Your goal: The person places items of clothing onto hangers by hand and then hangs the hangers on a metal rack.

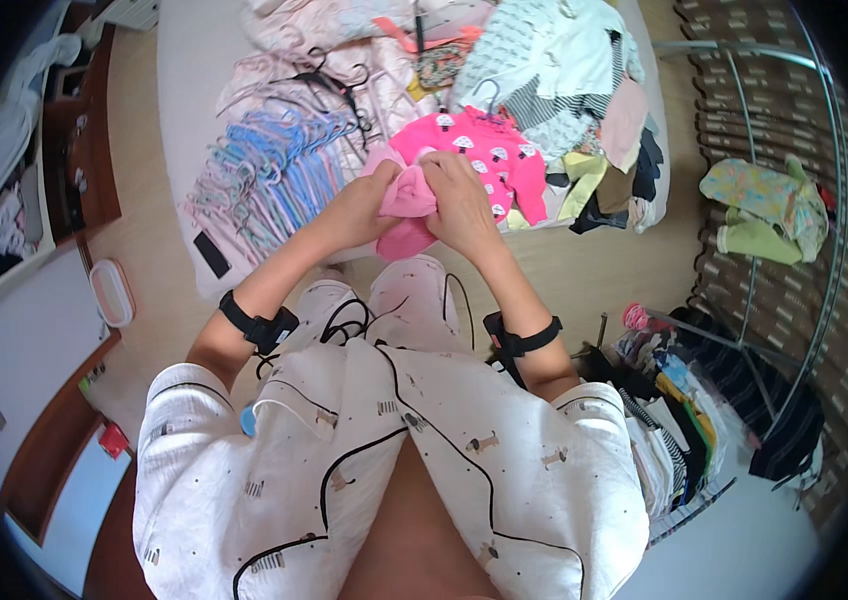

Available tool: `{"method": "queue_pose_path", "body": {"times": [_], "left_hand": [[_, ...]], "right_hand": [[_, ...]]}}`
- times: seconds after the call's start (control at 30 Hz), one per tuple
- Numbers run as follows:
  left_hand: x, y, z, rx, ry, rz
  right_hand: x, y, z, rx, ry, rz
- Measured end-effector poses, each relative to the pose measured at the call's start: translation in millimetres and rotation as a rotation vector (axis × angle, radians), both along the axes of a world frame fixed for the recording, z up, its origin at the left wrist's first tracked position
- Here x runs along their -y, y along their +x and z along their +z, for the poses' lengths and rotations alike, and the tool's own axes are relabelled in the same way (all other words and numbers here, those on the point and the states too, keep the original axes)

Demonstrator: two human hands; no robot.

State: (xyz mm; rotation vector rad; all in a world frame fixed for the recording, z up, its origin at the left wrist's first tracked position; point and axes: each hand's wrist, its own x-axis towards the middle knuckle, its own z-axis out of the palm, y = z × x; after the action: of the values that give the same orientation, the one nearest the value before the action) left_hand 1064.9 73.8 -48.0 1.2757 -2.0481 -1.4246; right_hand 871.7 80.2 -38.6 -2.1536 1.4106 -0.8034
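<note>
The bed [187, 90] is carrying massed hangers [269, 180], a phone [211, 254] near its edge, a pink top [521, 178] and heaped clothes [539, 60].

"What is being held?"

"The left hand [358, 207] and the right hand [459, 198] grip a bunched, light-pink cloth garment [410, 194]."

"And beyond it?"

"A hot-pink top with white mushroom prints [482, 146], right of many slim blue and pink hangers [274, 170]."

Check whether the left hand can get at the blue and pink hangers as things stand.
Probably yes: the hangers lie just left of the left hand, with nothing visible blocking the way. It is gripping pink cloth, though, so it would likely need to let go first.
</note>
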Motion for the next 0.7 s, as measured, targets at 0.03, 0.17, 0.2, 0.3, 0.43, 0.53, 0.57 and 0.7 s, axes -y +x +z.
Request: {"method": "queue_pose_path", "body": {"times": [0.03,0.17,0.2,0.3,0.43,0.53,0.57,0.7], "left_hand": [[-7,11,1,-0.029,0.032,0.044],[-29,62,-17,0.026,-0.063,0.008],[-34,74,-11,0.029,-0.012,0.062],[-54,112,-16,0.097,0.030,0.123],[-97,161,-38,0.304,-0.004,0.165],[-114,190,-39,0.299,0.096,0.295],[-119,199,-37,0.300,0.105,0.298],[-125,230,-25,0.181,0.260,0.290]], "right_hand": [[-1,12,-5,0.009,0.082,0.076],[-18,62,-19,0.052,0.233,0.219],[-20,70,-20,0.052,0.243,0.239],[-25,96,-28,-0.081,0.362,0.360],[-37,139,-46,-0.227,0.335,0.521],[-48,172,-46,-0.170,0.313,0.490],[-52,183,-46,-0.147,0.326,0.455],[-67,216,-60,-0.134,0.344,0.444]]}}
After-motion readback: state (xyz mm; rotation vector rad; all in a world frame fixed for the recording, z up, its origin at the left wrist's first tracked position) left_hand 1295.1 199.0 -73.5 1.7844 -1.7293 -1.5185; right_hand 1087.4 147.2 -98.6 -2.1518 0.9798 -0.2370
